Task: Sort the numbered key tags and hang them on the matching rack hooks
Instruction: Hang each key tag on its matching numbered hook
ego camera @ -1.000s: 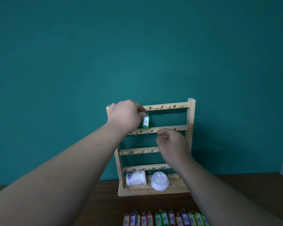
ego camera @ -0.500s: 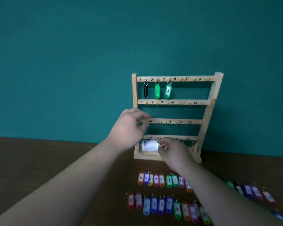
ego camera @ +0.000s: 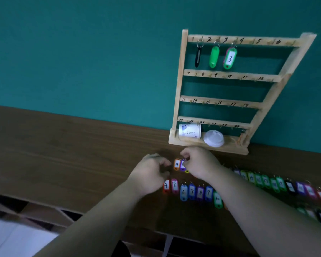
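Teal wall behind, dark wooden table (ego camera: 82, 145) below; the wooden rack (ego camera: 176, 101) leans back against the wall, so its hooks face outward. Its top rail carries a black tag (ego camera: 197, 57), a green tag (ego camera: 214, 56) and the tag marked 3 (ego camera: 230, 58); hook 4 (ego camera: 252, 42) is probably next. The loose tags (ego camera: 192, 191) lie in numbered rows, which makes the next one easy to find (a paper roll (ego camera: 190, 131) and white lid (ego camera: 213, 138) sit on the rack's base). The right hand (ego camera: 200, 164) pinches the ring end of the purple tag (ego camera: 183, 167), which touches the orange tag 4 (ego camera: 176, 164); the ring is what goes over a hook. The left hand (ego camera: 150, 173) is curled just left of the orange tag; whether it holds anything I cannot tell.
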